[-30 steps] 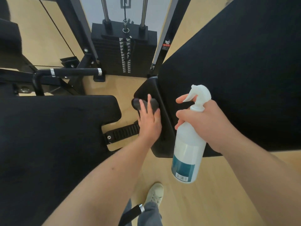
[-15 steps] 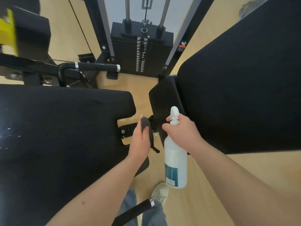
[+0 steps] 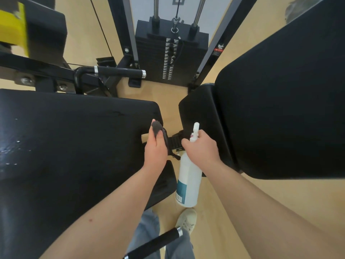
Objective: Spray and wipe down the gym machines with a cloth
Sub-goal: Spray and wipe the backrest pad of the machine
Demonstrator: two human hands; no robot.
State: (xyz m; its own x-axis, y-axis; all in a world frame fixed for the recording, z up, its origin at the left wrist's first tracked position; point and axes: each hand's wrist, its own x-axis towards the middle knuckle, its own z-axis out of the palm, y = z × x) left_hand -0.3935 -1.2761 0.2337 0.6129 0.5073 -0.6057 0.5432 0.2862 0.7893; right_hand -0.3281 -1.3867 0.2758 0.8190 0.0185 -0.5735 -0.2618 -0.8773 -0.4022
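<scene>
Looking down on pale wood floor (image 3: 270, 202), facing a black weight stack (image 3: 171, 53) at the far side. Standing between two black gym pads: flat pad (image 3: 65, 146) on the left, angled pad (image 3: 280, 109) on the right. Pinching a dark grey cloth (image 3: 156, 128) in the left hand (image 3: 155, 148), curling fingers round it, at the right edge of the flat pad, just beside a ribbed black bracket (image 3: 174, 143). Gripping the neck of a white spray bottle (image 3: 188, 184) in the right hand (image 3: 202, 148), holding it upright near the angled pad's near-left edge. Noting a pale shoe (image 3: 186, 218) on the floor below the bottle.
</scene>
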